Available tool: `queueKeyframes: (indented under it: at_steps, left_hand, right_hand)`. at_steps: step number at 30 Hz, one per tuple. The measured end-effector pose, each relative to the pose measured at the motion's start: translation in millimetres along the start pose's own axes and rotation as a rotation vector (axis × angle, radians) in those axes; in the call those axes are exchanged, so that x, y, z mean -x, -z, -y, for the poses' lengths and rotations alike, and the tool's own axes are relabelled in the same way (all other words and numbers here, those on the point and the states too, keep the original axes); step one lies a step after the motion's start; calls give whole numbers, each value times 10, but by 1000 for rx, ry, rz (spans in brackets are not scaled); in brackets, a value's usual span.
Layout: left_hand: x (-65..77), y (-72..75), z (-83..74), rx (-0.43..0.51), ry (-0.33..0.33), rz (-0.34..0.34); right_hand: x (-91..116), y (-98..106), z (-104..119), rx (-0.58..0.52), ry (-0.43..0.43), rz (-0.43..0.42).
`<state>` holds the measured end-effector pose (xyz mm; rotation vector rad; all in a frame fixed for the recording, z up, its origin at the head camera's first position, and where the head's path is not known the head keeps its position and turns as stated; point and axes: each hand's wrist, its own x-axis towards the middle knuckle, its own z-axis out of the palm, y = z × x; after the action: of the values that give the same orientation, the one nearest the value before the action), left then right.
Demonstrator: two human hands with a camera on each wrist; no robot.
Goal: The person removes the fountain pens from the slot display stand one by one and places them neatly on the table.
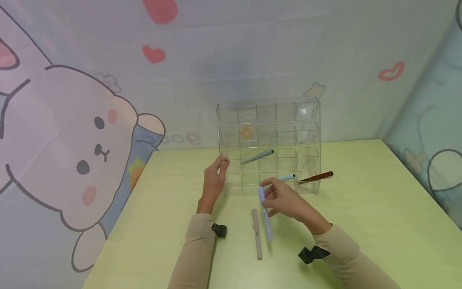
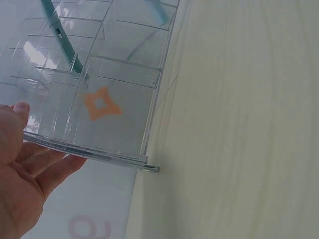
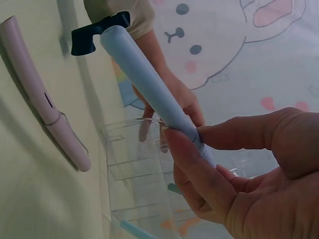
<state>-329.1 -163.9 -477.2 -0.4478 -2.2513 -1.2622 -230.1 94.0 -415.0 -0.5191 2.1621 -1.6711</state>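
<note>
A clear tiered pen rack (image 1: 267,141) stands against the back wall. My left hand (image 1: 214,180) grips its left side panel, the thumb in front and the other fingers behind in the left wrist view. My right hand (image 1: 285,199) pinches a pale blue pen (image 3: 147,79) between thumb and fingers, just above the table before the rack. Beside it a pinkish-beige pen (image 1: 256,235) lies on the table. In the rack, a teal pen (image 1: 258,156) leans in the second tier from the bottom; a light blue pen (image 1: 287,177) and a dark red pen (image 1: 316,178) lean in the lowest tier.
The pale yellow-green table (image 1: 368,224) ends at a printed wall cloth (image 1: 202,72) with a rabbit and hearts. Black wrist mounts (image 1: 313,254) stick out from both sleeves near the table. A second cloth (image 1: 433,132) hangs at the right.
</note>
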Motion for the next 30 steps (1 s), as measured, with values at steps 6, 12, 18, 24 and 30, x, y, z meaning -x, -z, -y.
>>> queueKeyframes:
  at_steps: [6,12,18,24,30]
  left_hand:
    - [15,5,1,4,5,-6]
    - [12,0,2,-3,7,-6]
    - [7,5,-6,-1,-3,-8]
    - [6,18,-22,-9,22,2]
    - [3,11,-20,-6,6,-13]
  right_hand:
    - [-76,-102,-140,44,-105,-1]
    - [-130,-157,-260,117,-175,-37]
    - [-169,-206,-352,172,-184,-46]
    - [-199,-229,-415,286,-177,-44]
    - [-221,-282,-481,337,-184,-32]
